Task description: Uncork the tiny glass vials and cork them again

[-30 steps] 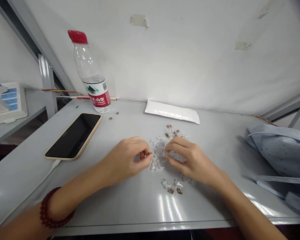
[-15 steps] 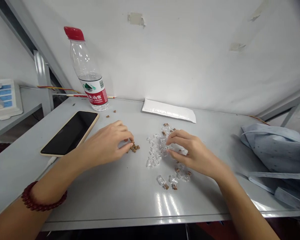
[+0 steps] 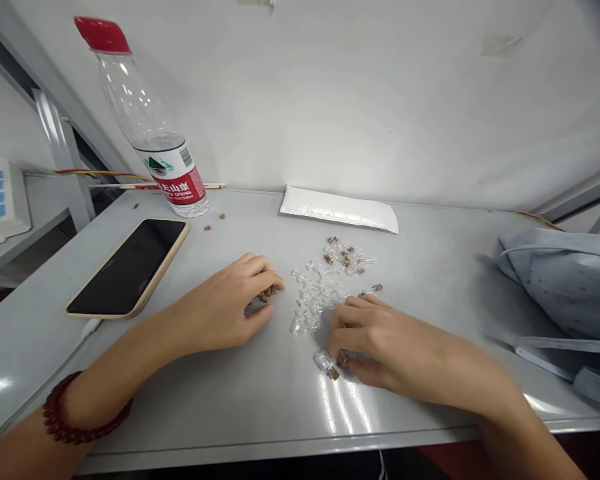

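My left hand [image 3: 225,303] rests on the grey table [image 3: 260,427] with its fingers curled over a small pile of brown cork stoppers [image 3: 267,293], partly hiding it. To the right lies a loose heap of tiny clear glass vials [image 3: 316,293], some with corks in them. My right hand [image 3: 380,343] is low near the table's front, its fingertips closed around a corked vial [image 3: 343,359] that is mostly covered. Touching distance from those fingers, another corked vial [image 3: 323,362] lies on its side.
A black phone in a beige case [image 3: 127,267] lies left of my left hand. Behind it stands a water bottle with a red cap [image 3: 173,180], with a few loose corks [image 3: 215,221] nearby. A white padded envelope [image 3: 337,210] lies at the back, a blue cloth bag [image 3: 565,287] at right.
My right hand has moved from the heap down to the vials near the front. My left hand has settled further over the corks. The whole view has shifted slightly left and up.
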Demonstrator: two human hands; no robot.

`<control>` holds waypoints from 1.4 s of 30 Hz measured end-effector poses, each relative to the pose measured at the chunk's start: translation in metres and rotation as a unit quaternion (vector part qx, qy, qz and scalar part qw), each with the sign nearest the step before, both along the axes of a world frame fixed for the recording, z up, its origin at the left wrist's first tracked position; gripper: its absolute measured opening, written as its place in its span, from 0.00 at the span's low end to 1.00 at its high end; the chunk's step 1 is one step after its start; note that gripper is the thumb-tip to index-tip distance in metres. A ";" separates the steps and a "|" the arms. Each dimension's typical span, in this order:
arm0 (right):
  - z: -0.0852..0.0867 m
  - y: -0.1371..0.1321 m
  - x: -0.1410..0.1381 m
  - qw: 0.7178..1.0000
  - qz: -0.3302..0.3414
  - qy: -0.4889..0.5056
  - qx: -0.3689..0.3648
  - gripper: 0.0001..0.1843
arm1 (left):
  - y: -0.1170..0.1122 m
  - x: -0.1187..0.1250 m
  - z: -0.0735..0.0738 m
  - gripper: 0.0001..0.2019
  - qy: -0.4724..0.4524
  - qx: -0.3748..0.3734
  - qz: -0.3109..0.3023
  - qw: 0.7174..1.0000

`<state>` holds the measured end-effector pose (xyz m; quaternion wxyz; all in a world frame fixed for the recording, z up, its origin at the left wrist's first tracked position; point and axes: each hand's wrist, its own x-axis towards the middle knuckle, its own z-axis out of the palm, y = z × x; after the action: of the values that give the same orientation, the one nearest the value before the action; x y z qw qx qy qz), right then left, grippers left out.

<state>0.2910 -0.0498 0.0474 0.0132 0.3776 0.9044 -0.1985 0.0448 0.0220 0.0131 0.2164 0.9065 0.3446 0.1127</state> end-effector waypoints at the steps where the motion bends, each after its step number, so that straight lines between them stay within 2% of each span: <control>1: -0.001 0.000 0.000 1.000 -0.001 0.004 0.004 0.08 | 0.000 0.000 -0.001 0.12 -0.006 -0.012 -0.001 1.000; 5: -0.004 0.003 0.000 0.999 -0.033 0.013 0.026 0.10 | 0.002 -0.002 -0.002 0.10 -0.015 -0.065 -0.011 0.998; 9: -0.002 0.005 -0.001 0.998 -0.054 0.011 0.023 0.08 | -0.002 0.002 0.002 0.10 -0.041 -0.032 -0.001 0.999; 12: -0.001 0.004 -0.005 0.994 -0.068 0.083 0.030 0.06 | -0.011 0.010 0.008 0.08 -0.119 -0.028 0.001 0.993; 15: -0.006 0.002 -0.011 0.978 -0.077 0.182 0.071 0.09 | -0.022 0.021 0.011 0.03 -0.180 -0.082 -0.019 0.980; 20: -0.018 0.001 -0.017 0.959 -0.070 0.241 0.134 0.09 | -0.031 0.031 0.008 0.08 -0.223 -0.129 -0.006 0.966; 25: -0.023 0.005 -0.017 0.958 -0.066 0.237 0.149 0.09 | -0.029 0.027 0.011 0.12 -0.174 -0.140 0.022 0.974; 28: -0.026 0.008 -0.016 0.958 -0.071 0.228 0.160 0.09 | -0.024 0.022 0.014 0.16 -0.140 -0.111 0.079 0.981; 31: -0.027 0.013 -0.013 0.956 -0.085 0.227 0.165 0.08 | -0.016 0.015 0.015 0.14 -0.121 -0.065 0.115 0.984; 35: -0.026 0.020 -0.006 0.960 -0.127 0.192 0.162 0.08 | -0.001 0.003 0.014 0.09 -0.075 0.012 0.095 0.993; 42: -0.024 0.026 0.002 0.968 -0.152 0.135 0.148 0.10 | 0.009 -0.016 0.012 0.08 -0.011 -0.036 0.106 0.994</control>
<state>0.2925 -0.0238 0.0234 -0.1953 0.4784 0.8490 -0.1109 0.0288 0.0314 0.0251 0.2396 0.8554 0.4398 0.1324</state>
